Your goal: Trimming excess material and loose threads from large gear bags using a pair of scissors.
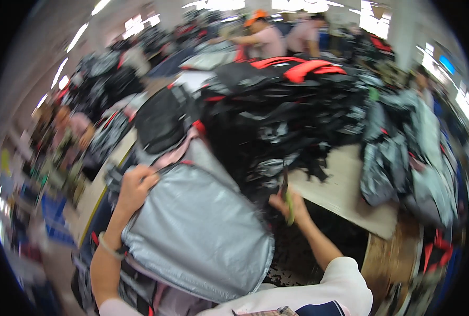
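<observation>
Spread in front of me is a silver-lined bag (pixel 197 231), its rounded silver panel facing up and its near end close to my body. My left hand (pixel 135 187) is closed on the upper left edge of this panel. Beyond that hand, a black rounded part (pixel 163 120) and a pink strap (pixel 177 151) lie against the bag. To the right of the panel, my right hand (pixel 290 206) grips scissors (pixel 288 203) with yellow-green handles, the dark blades pointing up and away. The scissors are apart from the panel, and blur hides how far the blades are open.
A tall pile of black and silver bag pieces (pixel 282 105) with red straps stands ahead. More silver and grey pieces (pixel 408 152) hang at the right, over a pale board (pixel 345 184). Co-workers (pixel 268 39) work at the back and far left. A blue crate (pixel 58 218) sits on the left.
</observation>
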Demonstrator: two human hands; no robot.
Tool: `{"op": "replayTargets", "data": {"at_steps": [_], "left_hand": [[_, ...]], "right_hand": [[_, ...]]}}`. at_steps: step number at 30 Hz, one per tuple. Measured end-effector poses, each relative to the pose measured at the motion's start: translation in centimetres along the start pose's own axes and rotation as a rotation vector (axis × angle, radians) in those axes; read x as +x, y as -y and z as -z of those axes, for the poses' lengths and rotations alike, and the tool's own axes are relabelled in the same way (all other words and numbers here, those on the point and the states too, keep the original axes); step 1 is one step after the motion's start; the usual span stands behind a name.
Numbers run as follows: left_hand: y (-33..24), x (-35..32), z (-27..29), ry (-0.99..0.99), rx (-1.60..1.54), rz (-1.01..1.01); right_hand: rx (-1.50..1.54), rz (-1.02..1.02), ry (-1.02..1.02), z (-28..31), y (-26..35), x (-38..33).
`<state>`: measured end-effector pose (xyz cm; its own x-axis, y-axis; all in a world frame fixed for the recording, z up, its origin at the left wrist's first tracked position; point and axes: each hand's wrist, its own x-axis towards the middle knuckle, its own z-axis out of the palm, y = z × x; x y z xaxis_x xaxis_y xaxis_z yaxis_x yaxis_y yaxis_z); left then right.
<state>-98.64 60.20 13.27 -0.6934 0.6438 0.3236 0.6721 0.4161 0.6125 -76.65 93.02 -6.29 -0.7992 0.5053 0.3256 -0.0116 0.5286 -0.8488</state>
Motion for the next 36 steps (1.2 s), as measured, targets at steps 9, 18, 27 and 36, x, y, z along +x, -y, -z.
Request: {"op": "replayTargets", "data": {"at_steps": [9,18,27,36], "left_hand": [[-3.1,-3.2,9.7,-0.362,0.008,-0.144],[-10.9,-42.5,18.7,-0.970,0.500,-0.253],[-5.5,-37.2,23.7,-0.456,0.349,-0.030],[-5.9,-17.0,10.9,-0.154,0.552,-0.234]], "right_hand": [[0.933,-0.284,-0.370,-3.0,9.2,-8.7],[-0.004,0.833,-0.214,-11.2,47.5,6.9],[0.488,0.967,0.173,-25.7,47.6,-9.3],[0.203,0.349,-0.409,-5.8,31.9,-17.8]]}}
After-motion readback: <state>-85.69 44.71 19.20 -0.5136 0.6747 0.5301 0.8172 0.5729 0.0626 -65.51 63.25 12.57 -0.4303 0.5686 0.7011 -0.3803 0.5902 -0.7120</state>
